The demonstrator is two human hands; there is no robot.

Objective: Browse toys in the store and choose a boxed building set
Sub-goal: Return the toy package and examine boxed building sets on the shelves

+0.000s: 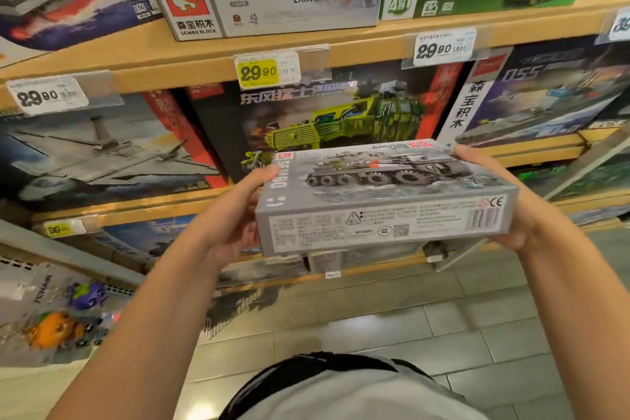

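Both bare forearms reach forward and up from the bottom corners, angling in toward each other. The left hand (235, 215) clasps the left end of the grey box (385, 194), thumb lying on top, fingers curled underneath. The right hand (504, 194) takes the right end, its grip wrapped round the far corner, the palm pressed against the side, wrist bent slightly.

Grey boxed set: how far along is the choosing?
Done: one grey boxed set is off the shelves. In hand: the left hand and right hand grip its ends, picture side up. Left: settling on it; other boxes, like the green truck box, remain shelved.
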